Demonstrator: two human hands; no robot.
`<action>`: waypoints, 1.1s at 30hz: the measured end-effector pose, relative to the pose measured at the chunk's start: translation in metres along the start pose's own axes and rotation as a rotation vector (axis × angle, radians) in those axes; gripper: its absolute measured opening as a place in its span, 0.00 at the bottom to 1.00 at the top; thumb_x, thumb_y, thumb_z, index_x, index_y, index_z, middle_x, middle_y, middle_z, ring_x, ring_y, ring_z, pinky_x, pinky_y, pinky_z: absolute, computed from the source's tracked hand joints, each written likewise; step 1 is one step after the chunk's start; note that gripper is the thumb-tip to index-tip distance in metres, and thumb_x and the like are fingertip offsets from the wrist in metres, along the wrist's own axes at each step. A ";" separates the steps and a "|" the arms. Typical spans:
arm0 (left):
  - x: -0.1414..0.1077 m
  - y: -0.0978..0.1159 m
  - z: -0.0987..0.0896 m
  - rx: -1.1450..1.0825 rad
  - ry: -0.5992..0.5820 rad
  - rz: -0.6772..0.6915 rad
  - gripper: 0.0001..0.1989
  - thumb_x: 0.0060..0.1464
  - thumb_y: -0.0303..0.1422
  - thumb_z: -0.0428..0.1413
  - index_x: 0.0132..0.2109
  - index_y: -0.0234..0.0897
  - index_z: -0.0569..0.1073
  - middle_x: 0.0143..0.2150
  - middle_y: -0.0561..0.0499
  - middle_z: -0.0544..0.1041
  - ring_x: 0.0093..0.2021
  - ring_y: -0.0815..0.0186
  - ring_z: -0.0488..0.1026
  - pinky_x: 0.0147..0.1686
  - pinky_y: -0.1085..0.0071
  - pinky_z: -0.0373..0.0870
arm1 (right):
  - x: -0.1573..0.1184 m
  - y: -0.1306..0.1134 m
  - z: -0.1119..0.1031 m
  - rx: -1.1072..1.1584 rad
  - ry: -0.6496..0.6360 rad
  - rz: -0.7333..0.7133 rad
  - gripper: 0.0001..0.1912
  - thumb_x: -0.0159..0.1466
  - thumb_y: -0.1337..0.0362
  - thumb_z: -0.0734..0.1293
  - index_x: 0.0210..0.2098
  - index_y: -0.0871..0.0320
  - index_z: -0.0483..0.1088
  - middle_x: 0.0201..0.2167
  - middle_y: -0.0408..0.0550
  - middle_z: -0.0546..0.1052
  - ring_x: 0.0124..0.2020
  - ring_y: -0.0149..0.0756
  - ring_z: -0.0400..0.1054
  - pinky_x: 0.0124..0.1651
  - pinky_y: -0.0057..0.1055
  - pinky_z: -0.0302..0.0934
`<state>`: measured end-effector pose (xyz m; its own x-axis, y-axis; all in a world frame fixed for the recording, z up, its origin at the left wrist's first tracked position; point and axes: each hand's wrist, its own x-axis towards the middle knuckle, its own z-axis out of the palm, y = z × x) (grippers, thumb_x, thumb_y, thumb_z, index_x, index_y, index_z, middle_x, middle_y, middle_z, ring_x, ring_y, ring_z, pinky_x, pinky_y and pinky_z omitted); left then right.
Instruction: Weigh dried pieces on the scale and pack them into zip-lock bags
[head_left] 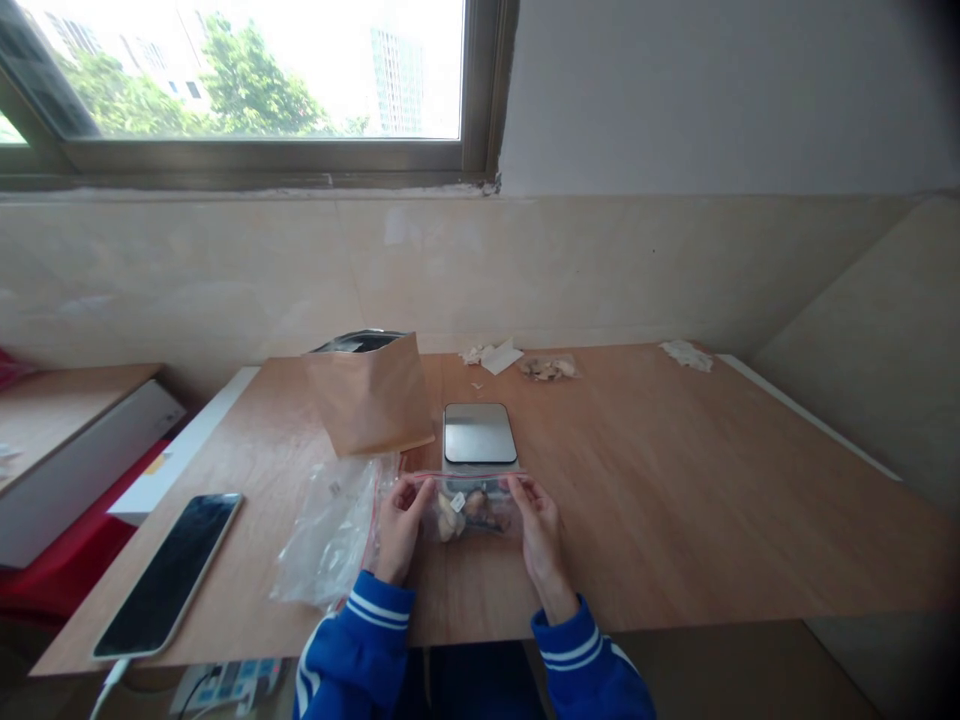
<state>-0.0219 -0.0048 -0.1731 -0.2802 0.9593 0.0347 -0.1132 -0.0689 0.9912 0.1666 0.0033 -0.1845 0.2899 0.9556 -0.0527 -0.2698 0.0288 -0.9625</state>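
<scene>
The left hand (pixel 400 530) and right hand (pixel 541 530) clamp the top of the zip bag (pixel 471 515), pulling it taut. A kitchen scale (pixel 480 433) sits just beyond

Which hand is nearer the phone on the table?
Left. The left hand sits right of the phone, past a crumpled plastic bag; the right hand is farther right, beyond the zip bag both hands hold.

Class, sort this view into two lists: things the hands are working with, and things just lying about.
Working with: left hand, right hand, red-zip plastic bag, kitchen scale.
Lying about: smartphone, kraft paper bag, crumpled plastic bag.
</scene>
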 end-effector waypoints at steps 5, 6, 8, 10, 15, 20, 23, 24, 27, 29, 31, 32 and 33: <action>-0.003 0.001 -0.001 -0.018 -0.026 0.013 0.18 0.49 0.47 0.63 0.33 0.34 0.76 0.30 0.50 0.77 0.32 0.66 0.72 0.35 0.71 0.67 | -0.003 -0.003 0.002 -0.041 -0.107 -0.021 0.20 0.56 0.48 0.72 0.35 0.58 0.78 0.35 0.52 0.82 0.38 0.43 0.77 0.44 0.39 0.70; -0.004 0.001 -0.001 -0.018 -0.033 0.015 0.18 0.49 0.47 0.63 0.32 0.34 0.76 0.30 0.50 0.77 0.32 0.66 0.72 0.35 0.71 0.67 | -0.003 -0.003 0.002 -0.064 -0.123 -0.025 0.20 0.56 0.48 0.72 0.35 0.58 0.78 0.35 0.53 0.82 0.38 0.44 0.77 0.45 0.40 0.70; -0.006 0.003 0.000 -0.022 -0.044 0.011 0.18 0.49 0.47 0.62 0.32 0.34 0.77 0.29 0.50 0.77 0.32 0.65 0.72 0.34 0.71 0.67 | -0.003 -0.002 0.003 -0.100 -0.136 -0.030 0.20 0.55 0.48 0.73 0.36 0.59 0.78 0.35 0.53 0.82 0.39 0.45 0.77 0.47 0.42 0.70; -0.006 0.005 0.001 -0.019 -0.053 0.006 0.18 0.48 0.47 0.63 0.33 0.34 0.77 0.29 0.50 0.78 0.31 0.65 0.73 0.34 0.71 0.67 | -0.003 -0.001 0.003 -0.102 -0.132 -0.027 0.21 0.55 0.47 0.72 0.36 0.59 0.79 0.35 0.53 0.82 0.39 0.46 0.77 0.47 0.43 0.70; -0.006 0.006 0.003 0.001 -0.032 0.030 0.17 0.47 0.46 0.64 0.33 0.34 0.77 0.30 0.50 0.78 0.32 0.65 0.74 0.34 0.70 0.69 | -0.001 -0.002 0.003 -0.098 -0.117 -0.028 0.21 0.56 0.47 0.72 0.37 0.58 0.79 0.34 0.52 0.83 0.38 0.44 0.77 0.45 0.39 0.70; -0.006 0.008 0.004 0.007 -0.041 0.041 0.16 0.47 0.45 0.63 0.34 0.34 0.76 0.30 0.50 0.78 0.32 0.65 0.74 0.34 0.70 0.68 | 0.000 -0.005 0.002 -0.140 -0.096 -0.080 0.18 0.56 0.49 0.72 0.34 0.58 0.79 0.33 0.51 0.82 0.38 0.43 0.77 0.46 0.40 0.69; -0.007 0.009 0.005 0.019 -0.039 0.050 0.16 0.48 0.44 0.63 0.34 0.34 0.77 0.31 0.50 0.78 0.34 0.64 0.74 0.35 0.70 0.68 | -0.001 -0.006 0.001 -0.134 -0.108 -0.100 0.16 0.57 0.50 0.71 0.35 0.57 0.79 0.34 0.50 0.82 0.39 0.43 0.77 0.48 0.41 0.68; -0.007 0.010 0.005 0.022 -0.038 0.054 0.15 0.48 0.44 0.63 0.34 0.34 0.77 0.31 0.50 0.78 0.34 0.63 0.74 0.36 0.70 0.68 | -0.001 -0.006 0.000 -0.133 -0.111 -0.107 0.16 0.58 0.51 0.71 0.35 0.57 0.79 0.34 0.50 0.82 0.39 0.42 0.77 0.48 0.41 0.68; -0.007 0.009 0.004 0.036 -0.041 0.061 0.15 0.48 0.43 0.63 0.34 0.35 0.78 0.31 0.49 0.78 0.35 0.63 0.74 0.36 0.70 0.68 | 0.000 -0.007 0.000 -0.155 -0.101 -0.133 0.15 0.58 0.51 0.71 0.33 0.57 0.79 0.33 0.49 0.82 0.38 0.42 0.77 0.48 0.41 0.68; -0.006 0.008 0.004 0.040 -0.050 0.056 0.15 0.49 0.43 0.63 0.35 0.35 0.78 0.32 0.49 0.78 0.35 0.63 0.74 0.37 0.70 0.68 | 0.001 -0.007 0.000 -0.177 -0.090 -0.143 0.16 0.58 0.50 0.71 0.32 0.57 0.78 0.32 0.50 0.82 0.37 0.42 0.76 0.47 0.41 0.68; -0.006 0.007 0.005 0.036 -0.063 0.044 0.15 0.50 0.43 0.63 0.35 0.34 0.78 0.32 0.49 0.79 0.35 0.64 0.74 0.36 0.71 0.68 | 0.001 -0.007 0.001 -0.178 -0.084 -0.142 0.17 0.58 0.49 0.70 0.32 0.58 0.78 0.31 0.50 0.82 0.36 0.42 0.76 0.47 0.41 0.68; -0.006 0.007 0.006 0.031 -0.071 0.039 0.16 0.50 0.44 0.62 0.35 0.34 0.78 0.32 0.49 0.79 0.35 0.64 0.74 0.36 0.71 0.68 | 0.002 -0.007 0.001 -0.168 -0.087 -0.133 0.17 0.58 0.49 0.70 0.32 0.58 0.78 0.31 0.50 0.82 0.36 0.42 0.76 0.46 0.40 0.68; -0.006 0.007 0.007 0.025 -0.079 0.033 0.16 0.50 0.44 0.62 0.36 0.34 0.78 0.32 0.48 0.79 0.35 0.64 0.74 0.37 0.71 0.69 | 0.001 -0.007 0.002 -0.154 -0.093 -0.119 0.18 0.58 0.48 0.70 0.32 0.58 0.78 0.31 0.50 0.82 0.35 0.42 0.76 0.46 0.40 0.69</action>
<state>-0.0145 -0.0090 -0.1650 -0.2068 0.9754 0.0764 -0.0811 -0.0949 0.9922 0.1675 0.0049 -0.1772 0.2235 0.9713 0.0812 -0.0935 0.1043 -0.9901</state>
